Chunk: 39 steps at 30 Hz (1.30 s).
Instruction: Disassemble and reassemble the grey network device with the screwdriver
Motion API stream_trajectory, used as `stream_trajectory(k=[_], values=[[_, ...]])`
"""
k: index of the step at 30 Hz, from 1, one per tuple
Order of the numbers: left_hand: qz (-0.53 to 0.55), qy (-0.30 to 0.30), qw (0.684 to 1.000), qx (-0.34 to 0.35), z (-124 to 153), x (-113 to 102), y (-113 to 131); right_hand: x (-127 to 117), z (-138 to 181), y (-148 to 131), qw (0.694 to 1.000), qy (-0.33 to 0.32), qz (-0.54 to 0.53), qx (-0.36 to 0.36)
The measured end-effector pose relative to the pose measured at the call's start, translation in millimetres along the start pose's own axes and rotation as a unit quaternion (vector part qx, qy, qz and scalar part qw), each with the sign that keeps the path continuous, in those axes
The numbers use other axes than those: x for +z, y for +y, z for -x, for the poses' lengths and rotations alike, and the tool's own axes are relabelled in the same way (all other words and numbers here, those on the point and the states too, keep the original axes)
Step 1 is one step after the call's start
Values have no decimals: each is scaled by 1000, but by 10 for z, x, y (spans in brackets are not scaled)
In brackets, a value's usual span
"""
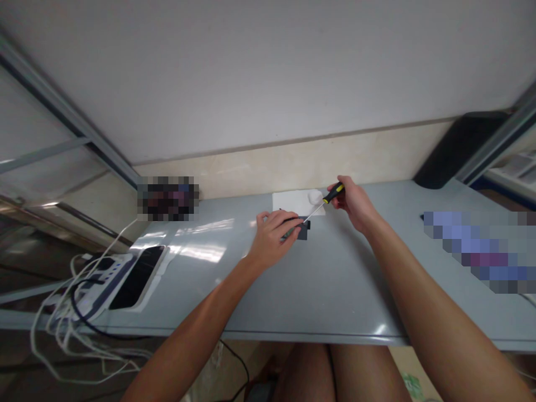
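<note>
— Hands: what does each hold?
— The right hand (354, 204) is closed round a black-and-yellow screwdriver (330, 195), its tip at a small dark block (303, 231). The left hand (274, 231) pinches that block, fingers curled, against the grey table (335, 285).
— Where exactly?
— Mid-table, just before a white sheet (291, 201).

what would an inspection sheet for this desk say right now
surface: grey table, glossy, glare at left
job's things: small dark part on the table; screwdriver, black and yellow handle, tip at the part
clutter: white sheet with a white wad behind the part; dark flat device at left
grippers: left hand holds the part down; right hand grips the screwdriver
cables: power strip at left edge, white cables and a black cable hanging off
surroundings: plain wall, metal frame at left, black object in the far right corner
</note>
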State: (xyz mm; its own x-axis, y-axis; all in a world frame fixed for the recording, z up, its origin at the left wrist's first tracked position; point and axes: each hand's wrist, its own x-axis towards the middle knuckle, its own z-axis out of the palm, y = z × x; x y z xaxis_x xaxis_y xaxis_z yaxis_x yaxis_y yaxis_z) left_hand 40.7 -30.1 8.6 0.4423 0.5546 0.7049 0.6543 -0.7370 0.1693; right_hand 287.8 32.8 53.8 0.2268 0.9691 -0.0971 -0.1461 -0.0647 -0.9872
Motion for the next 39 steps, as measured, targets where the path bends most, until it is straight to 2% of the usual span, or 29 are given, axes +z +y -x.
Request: stream_trajectory(k=[5, 15, 39], values=[[-1, 0, 1000, 11, -7, -14, 1, 14, 35, -31, 1000, 6, 0, 4], [21, 13, 1000, -10, 3, 27, 12, 34, 47, -34, 1000, 11, -3, -7], [3, -12, 1000, -26, -4, 14, 16, 15, 25, 11, 1000, 3, 5, -21]])
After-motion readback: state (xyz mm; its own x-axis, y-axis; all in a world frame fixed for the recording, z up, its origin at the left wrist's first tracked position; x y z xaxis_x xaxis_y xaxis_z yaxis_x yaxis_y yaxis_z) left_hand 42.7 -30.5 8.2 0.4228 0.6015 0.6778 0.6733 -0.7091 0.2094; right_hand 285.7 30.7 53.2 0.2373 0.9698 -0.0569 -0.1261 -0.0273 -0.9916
